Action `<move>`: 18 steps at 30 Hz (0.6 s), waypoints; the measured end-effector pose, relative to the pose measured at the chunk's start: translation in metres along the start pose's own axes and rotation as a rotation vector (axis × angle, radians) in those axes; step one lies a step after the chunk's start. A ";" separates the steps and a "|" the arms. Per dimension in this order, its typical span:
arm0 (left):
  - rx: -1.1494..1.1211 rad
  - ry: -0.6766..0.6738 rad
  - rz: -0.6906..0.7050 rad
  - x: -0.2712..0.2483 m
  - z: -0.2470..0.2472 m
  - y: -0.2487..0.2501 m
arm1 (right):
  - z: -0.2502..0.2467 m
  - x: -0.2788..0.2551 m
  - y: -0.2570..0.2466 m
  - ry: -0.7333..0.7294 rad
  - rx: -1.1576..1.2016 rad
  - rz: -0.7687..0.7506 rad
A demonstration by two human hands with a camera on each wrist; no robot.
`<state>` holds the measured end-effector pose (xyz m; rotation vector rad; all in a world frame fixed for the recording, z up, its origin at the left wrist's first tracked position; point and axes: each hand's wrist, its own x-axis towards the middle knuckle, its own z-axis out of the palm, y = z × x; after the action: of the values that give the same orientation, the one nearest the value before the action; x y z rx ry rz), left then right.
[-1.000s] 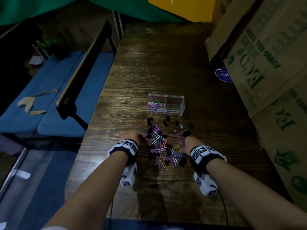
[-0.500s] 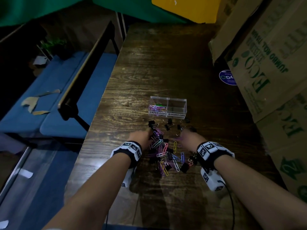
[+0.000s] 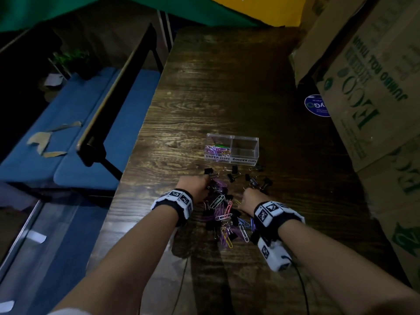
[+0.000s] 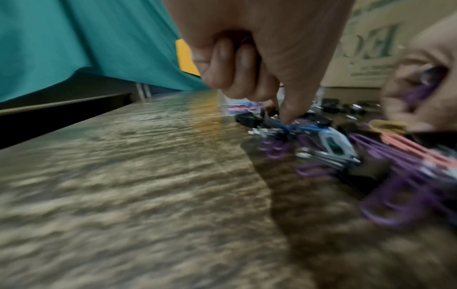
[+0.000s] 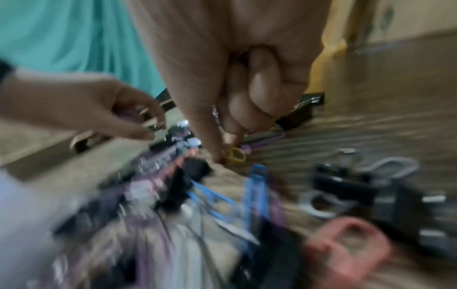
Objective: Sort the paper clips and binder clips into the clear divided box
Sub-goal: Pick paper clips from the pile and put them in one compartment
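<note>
Both hands work in a mixed pile of coloured paper clips point(image 3: 223, 214) and black binder clips point(image 3: 234, 176) at the centre of the wooden table point(image 3: 227, 87). The left hand point(image 3: 195, 186) has its fingers curled, thumb and fingertip pinching down at a blue paper clip point(image 4: 304, 128) in the pile. The right hand point(image 3: 251, 197) is also curled and pinches a yellow paper clip point(image 5: 236, 155) against the table. Just above the pile in the head view stands the clear divided box point(image 3: 244, 153): its left compartment holds paper clips. Cardboard boxes point(image 3: 372, 87) fill the right of the frame.
</note>
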<state>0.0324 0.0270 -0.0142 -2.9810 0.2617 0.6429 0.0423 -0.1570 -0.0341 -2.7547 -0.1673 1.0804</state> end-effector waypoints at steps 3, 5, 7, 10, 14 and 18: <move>-0.059 0.018 -0.122 -0.002 0.000 -0.021 | -0.008 0.003 0.003 -0.020 0.016 -0.014; -0.075 0.012 -0.168 -0.004 0.001 -0.031 | -0.018 0.000 0.008 0.018 0.019 -0.047; -0.086 -0.001 -0.174 -0.005 0.003 -0.033 | -0.027 -0.005 0.010 0.052 0.007 -0.101; -0.117 -0.004 -0.142 -0.005 0.006 -0.025 | -0.033 -0.010 0.000 0.108 -0.030 -0.225; -0.115 -0.052 -0.079 -0.005 0.013 -0.005 | -0.023 -0.010 -0.029 0.034 -0.194 -0.396; -0.158 -0.061 -0.119 -0.005 0.020 0.001 | 0.001 -0.006 -0.043 0.036 -0.258 -0.449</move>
<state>0.0197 0.0295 -0.0307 -3.0894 0.0302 0.7729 0.0360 -0.1162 -0.0223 -2.7421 -0.9277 0.9374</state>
